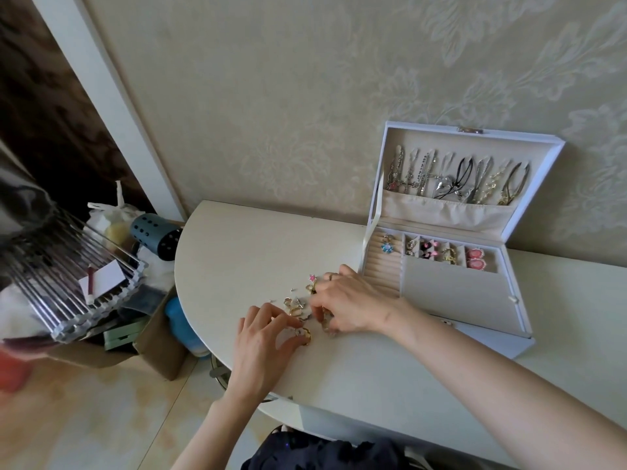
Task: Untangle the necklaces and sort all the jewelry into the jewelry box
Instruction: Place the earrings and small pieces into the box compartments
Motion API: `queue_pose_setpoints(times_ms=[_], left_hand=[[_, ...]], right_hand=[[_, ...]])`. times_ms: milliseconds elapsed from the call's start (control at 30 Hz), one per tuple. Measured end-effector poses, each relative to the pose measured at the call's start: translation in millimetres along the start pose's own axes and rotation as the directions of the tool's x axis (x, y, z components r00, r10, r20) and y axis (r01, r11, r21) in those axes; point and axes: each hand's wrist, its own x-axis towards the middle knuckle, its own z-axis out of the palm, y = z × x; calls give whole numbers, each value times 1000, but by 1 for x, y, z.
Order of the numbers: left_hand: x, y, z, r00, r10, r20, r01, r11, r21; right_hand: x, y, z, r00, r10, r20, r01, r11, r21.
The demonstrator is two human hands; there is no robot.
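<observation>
A small heap of gold rings and little jewelry pieces (294, 305) lies on the cream table, with a pink star piece (312, 277) at its far edge. My left hand (261, 337) pinches a gold ring (303, 333) at the heap's near side. My right hand (346, 303) rests over the heap's right part, fingers curled down onto the pieces; what they hold is hidden. The white jewelry box (448, 286) stands open to the right. Several necklaces (454, 179) hang in its lid. Earrings (441, 254) fill its small back compartments.
The rounded table edge (190, 320) drops off on the left. Beyond it stand a cardboard box (159, 347), a wire rack (68, 283) and a blue perforated cylinder (156, 234). The wall runs right behind the jewelry box.
</observation>
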Motion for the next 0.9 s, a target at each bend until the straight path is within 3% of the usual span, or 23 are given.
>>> queue_pose_setpoints(times_ms=[100,167,300,433,900], left_hand=[[0,0,-3,999,-35,-17,34,999,-40],[1,0,-8,996,-77,-38,74,994,-79],[6,-2,-9,984,-163,-69,158,985,-66],[16,-2,-6,973,-227,-33,227,974,-6],[39,8,-1,942,-318,105,308,946,105]], right_hand=[[1,2,2,999,17,-41,-16,999,39],[1,6,-2,994,65,-90,-51,987,153],[-3,14,-16,966,210,-150,-127,893,432],[-7,23,-21,922,309,-234,-129,814,567],[-11,36,-16,917,311,-250,-126,819,559]])
